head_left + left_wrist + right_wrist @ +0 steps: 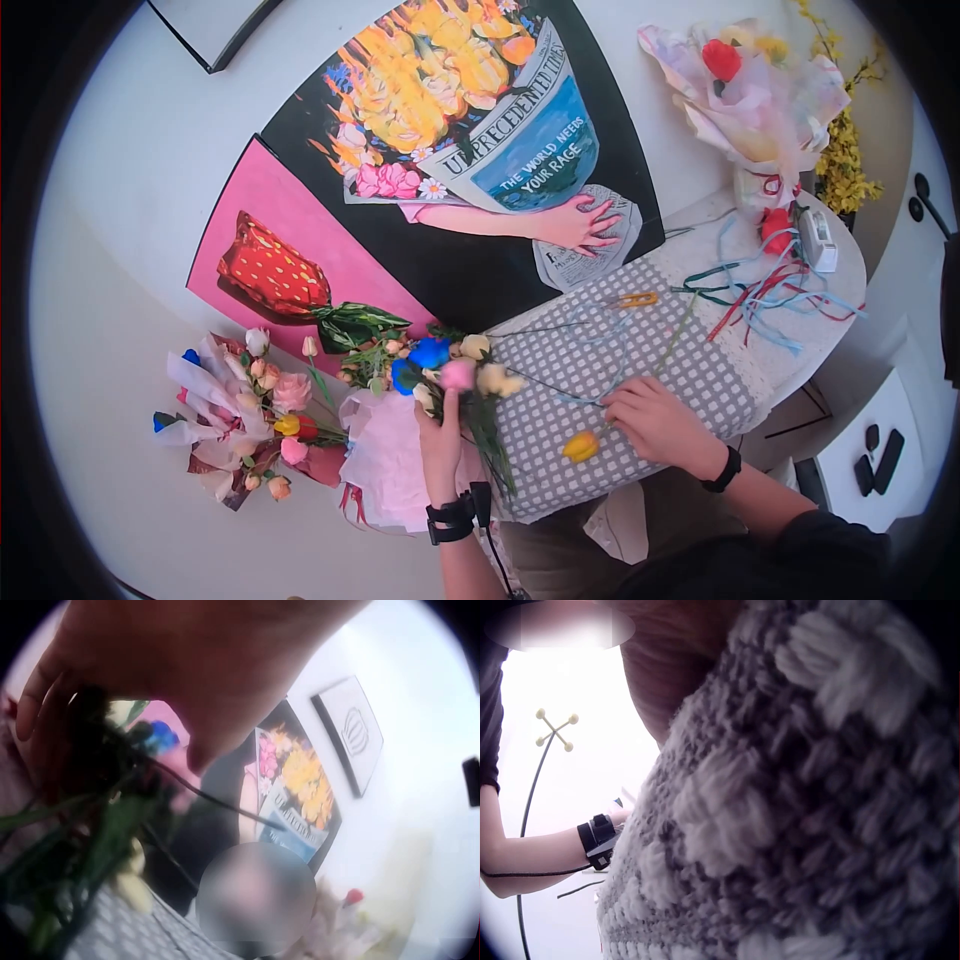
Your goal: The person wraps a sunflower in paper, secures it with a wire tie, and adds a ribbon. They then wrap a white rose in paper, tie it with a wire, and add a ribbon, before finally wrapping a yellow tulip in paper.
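In the head view my left hand point(440, 447) grips a bunch of flowers from below, with blue point(430, 352), pink point(457, 375) and cream point(497, 379) blooms. Green leaves hang beside it; in the left wrist view the leaves point(82, 855) and dark stems show under the hand point(172, 660). My right hand point(655, 425) is low over the grey checked cloth point(640, 350), its fingertips at the end of a thin dark stem with a light blue ribbon point(575, 398). A yellow tulip head point(580, 447) lies just left of that hand.
Wrapped bouquets lie at the left point(225, 420) and stand at the back right point(750, 100). Pink wrapping paper point(390, 460) is beside my left hand. Orange-handled scissors point(638, 299), loose ribbons point(770, 300) and a white device point(818, 240) are on the table. Painted panels point(480, 270) stand behind.
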`<action>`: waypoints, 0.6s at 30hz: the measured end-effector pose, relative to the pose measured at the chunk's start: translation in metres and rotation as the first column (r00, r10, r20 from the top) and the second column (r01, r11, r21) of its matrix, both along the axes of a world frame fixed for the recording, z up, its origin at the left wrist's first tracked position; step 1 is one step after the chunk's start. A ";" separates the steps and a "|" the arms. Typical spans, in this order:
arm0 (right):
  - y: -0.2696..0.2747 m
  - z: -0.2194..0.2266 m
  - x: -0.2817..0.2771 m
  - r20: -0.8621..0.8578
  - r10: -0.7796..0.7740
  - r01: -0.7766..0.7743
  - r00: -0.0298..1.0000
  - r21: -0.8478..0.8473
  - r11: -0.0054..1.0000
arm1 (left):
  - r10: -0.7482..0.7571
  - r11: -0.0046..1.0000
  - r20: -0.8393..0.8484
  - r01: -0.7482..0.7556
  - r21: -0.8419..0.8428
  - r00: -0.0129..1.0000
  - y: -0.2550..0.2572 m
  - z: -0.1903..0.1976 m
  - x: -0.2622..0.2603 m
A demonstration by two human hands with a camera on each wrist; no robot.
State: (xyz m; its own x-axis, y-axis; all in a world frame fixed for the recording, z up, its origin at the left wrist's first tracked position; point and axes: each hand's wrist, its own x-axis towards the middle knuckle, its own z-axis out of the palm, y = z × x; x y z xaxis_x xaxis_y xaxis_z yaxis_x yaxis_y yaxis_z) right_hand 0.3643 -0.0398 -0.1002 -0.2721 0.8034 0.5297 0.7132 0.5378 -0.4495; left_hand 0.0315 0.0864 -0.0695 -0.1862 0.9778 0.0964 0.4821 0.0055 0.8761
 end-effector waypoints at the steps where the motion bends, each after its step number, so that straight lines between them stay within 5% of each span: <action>1: 0.000 0.000 0.000 0.001 -0.001 0.001 1.000 0.000 1.000 | 0.047 0.999 -0.244 -0.040 0.034 0.969 -0.006 0.006 0.007; 5: -0.001 0.002 -0.001 0.013 0.001 -0.001 1.000 0.002 1.000 | 0.023 0.996 -0.395 -0.058 -0.075 0.918 -0.019 0.009 0.025; 9: -0.001 0.003 -0.001 -0.020 0.015 -0.014 1.000 0.063 0.998 | -0.051 0.996 -0.267 0.068 0.057 0.962 -0.017 0.002 0.035; 13: -0.007 0.019 0.009 -0.102 0.066 -0.047 0.993 0.172 0.984 | -0.030 0.999 -0.230 0.038 0.031 0.973 -0.003 -0.009 0.037; 18: -0.037 0.067 0.042 -0.066 -0.114 0.130 0.991 0.349 0.928 | -0.098 0.991 -0.009 0.099 0.091 0.995 0.012 -0.030 0.023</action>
